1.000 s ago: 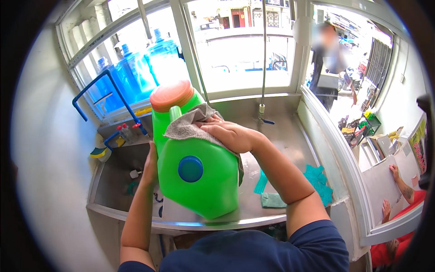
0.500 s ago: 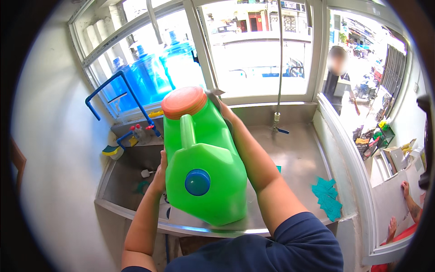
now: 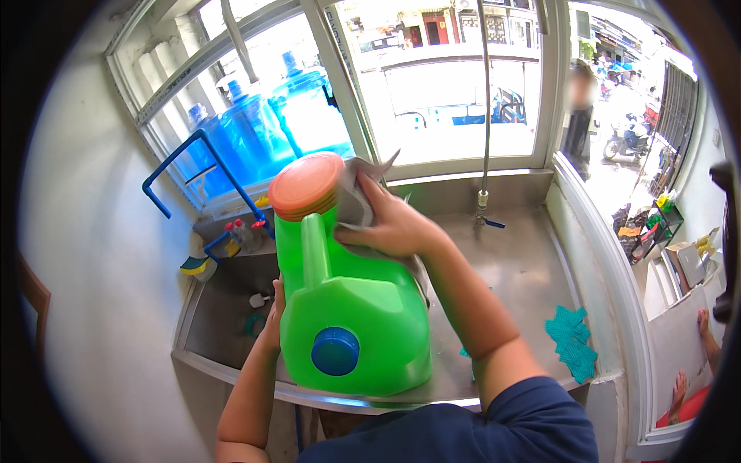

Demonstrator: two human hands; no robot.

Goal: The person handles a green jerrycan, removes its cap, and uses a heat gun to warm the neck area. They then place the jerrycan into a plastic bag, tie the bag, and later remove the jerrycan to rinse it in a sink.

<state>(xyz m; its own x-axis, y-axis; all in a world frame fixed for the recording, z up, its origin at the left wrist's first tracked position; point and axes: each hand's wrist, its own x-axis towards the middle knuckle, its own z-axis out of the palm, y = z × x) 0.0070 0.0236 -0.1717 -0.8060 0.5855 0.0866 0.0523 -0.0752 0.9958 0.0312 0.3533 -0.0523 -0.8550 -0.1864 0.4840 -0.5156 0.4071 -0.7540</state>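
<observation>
A large green plastic jug rests on the steel sink counter, tilted toward me, with an orange lid at its top and a blue cap on the nearer face. My left hand grips the jug's left side, its fingers partly hidden behind it. My right hand is closed on a grey cloth against the jug's upper right side, beside the orange lid and handle.
A basin, blue pipes and a sponge lie left. Teal cloths lie right. Blue bottles stand behind glass. A person stands outside; another person's hands show at far right.
My right hand with the cloth moved down along the jug's far right, then came back over its upper side. The jug has turned slightly, its blue cap now lower in view.
</observation>
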